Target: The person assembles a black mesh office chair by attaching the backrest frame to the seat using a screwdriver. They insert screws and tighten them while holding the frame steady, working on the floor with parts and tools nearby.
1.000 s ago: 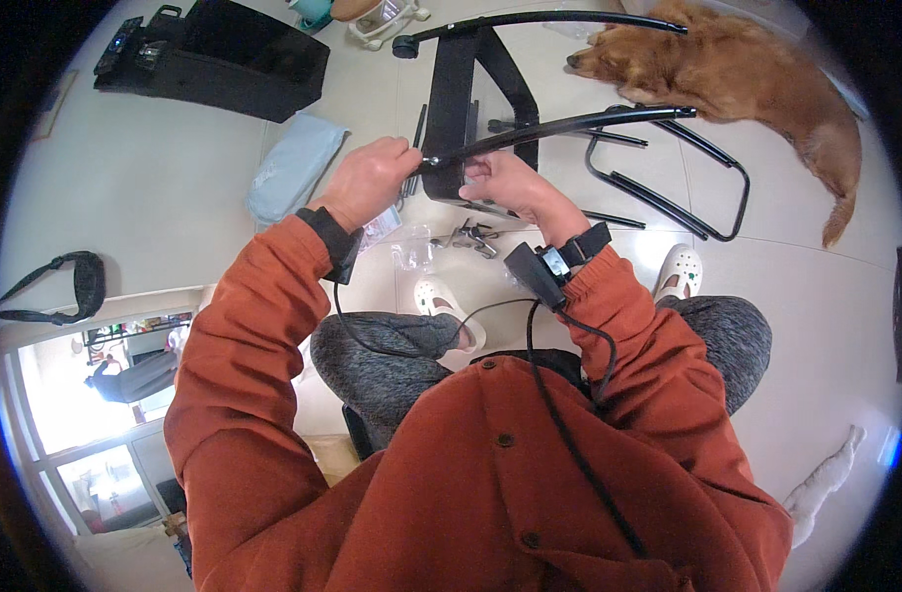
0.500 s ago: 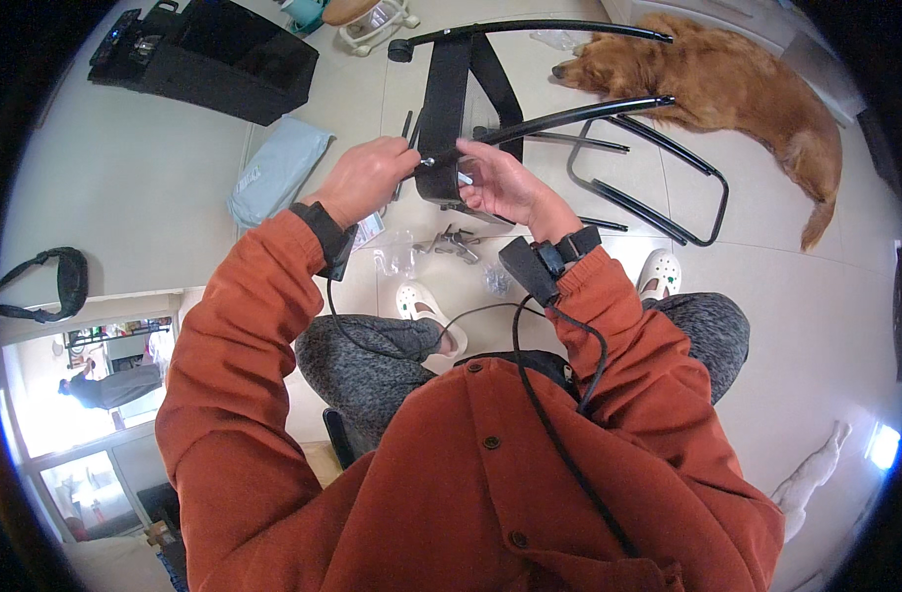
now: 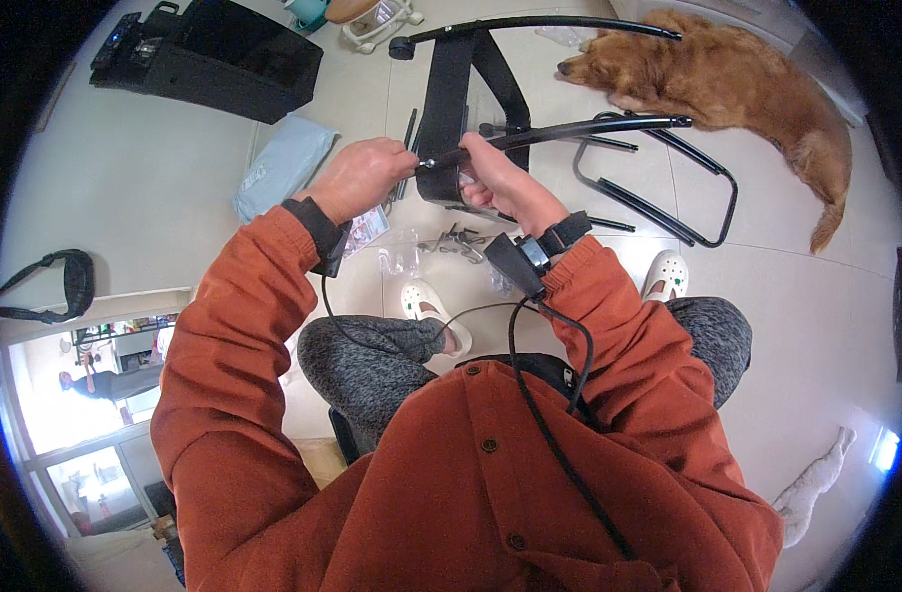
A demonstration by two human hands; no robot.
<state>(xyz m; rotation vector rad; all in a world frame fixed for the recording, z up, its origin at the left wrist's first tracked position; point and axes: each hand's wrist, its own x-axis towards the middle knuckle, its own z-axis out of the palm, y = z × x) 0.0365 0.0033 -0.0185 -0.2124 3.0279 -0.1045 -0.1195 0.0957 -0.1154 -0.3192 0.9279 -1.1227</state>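
A black metal frame with two curved tubes stands in front of me, with a wide black strap or panel (image 3: 445, 109) between them. The far curved tube (image 3: 569, 22) has a small black wheel (image 3: 401, 48) at its left end. My left hand (image 3: 360, 178) is closed at the left end of the near curved tube (image 3: 594, 129). A small part with a shiny metal stem (image 3: 427, 163) shows at its fingertips; my fingers hide the rest. My right hand (image 3: 510, 185) is wrapped round the near tube beside the panel, thumb on top. Something small and pale shows by its fingers.
A brown dog (image 3: 737, 89) lies at the far right. Black bent tubing (image 3: 658, 183) lies on the floor near it. Metal fittings (image 3: 459, 244), clear bags (image 3: 399, 255) and a grey package (image 3: 288, 168) lie about. A black boxy appliance (image 3: 214, 59) is far left. Cables hang from my wrists.
My right hand has turned, its thumb now resting over the near tube. The pale thing in its fingers shows less. My left hand stays at the tube's end.
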